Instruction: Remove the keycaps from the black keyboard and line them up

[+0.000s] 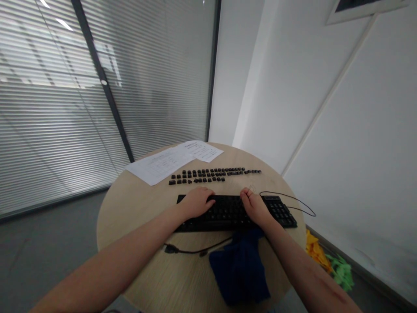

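Both hands work at a black computer keyboard point(224, 212) that lies flat on a round wooden table point(130, 217). The left hand point(198, 202) rests palm down on the keyboard's left part, fingers loosely bent and thumb apart; it does not appear to hold anything, though its fingertips are partly hidden. The right hand point(254, 207) is closed over the keyboard, just left of the number pad point(279, 211), apparently around a thin wire keycap puller point(252, 188), whose loops show beyond the fingers.

Many loose black keycaps point(208, 175) lie in roughly three uneven rows beyond the keyboard, so a good share seems to be off already. The number pad looks fully capped, and keys seem to remain between the hands; bare sockets cannot be made out, and the left hand hides part of the board.

Printed papers point(159, 165) lie beyond the keyboard, to its left. Just on its near side are a crumpled blue cloth point(239, 267) and a cable plug point(171, 248).
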The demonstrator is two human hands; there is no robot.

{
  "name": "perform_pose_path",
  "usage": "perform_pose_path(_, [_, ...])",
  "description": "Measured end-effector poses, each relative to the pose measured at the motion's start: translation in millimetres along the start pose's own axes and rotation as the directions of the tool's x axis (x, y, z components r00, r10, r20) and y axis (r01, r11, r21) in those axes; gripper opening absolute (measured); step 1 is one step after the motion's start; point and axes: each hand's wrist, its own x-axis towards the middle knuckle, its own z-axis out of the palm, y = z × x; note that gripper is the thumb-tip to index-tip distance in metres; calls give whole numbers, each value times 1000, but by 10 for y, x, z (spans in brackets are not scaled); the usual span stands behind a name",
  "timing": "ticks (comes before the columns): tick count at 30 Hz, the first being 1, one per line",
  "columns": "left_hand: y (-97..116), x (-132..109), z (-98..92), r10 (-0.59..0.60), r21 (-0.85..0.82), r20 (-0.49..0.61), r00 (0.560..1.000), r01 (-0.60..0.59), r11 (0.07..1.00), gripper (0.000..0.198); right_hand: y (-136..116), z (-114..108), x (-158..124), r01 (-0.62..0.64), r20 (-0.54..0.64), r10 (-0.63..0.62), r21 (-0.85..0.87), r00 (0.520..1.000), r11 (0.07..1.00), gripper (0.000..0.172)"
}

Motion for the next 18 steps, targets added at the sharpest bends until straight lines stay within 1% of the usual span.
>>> perform_pose_path(3, [-13,-3,14,-1,-15,-9,1000,1,1000,30,-24,-8,-16,37,32,-37,-14,999,999,26])
perform_pose_path(5, [-14,-5,12,-4,-21,-12,1000,4,1000,31,-11,-6,-20,38,32,-38,-3,999,999,25])
perform_pose_path(10, [12,-4,-28,-7,-25,0,1000,7,1000,31,117,27,-9,-19,-80,30,132,996,991,29])
perform_pose_path(13, [26,-4,-47,-13,-16,10,1000,13,1000,31,170,45,-2,-51,-92,70,194,993,980,30])
perform_pose_path(15, [27,-4,-48,-18,-13,12,1000,18,1000,32,187,51,5,-98,-96,127,262,987,960,32])
perform_pose_path(18, [21,-5,-37,-17,-15,10,1000,17,1000,33,217,64,19,-181,-164,276,439,947,880,38])
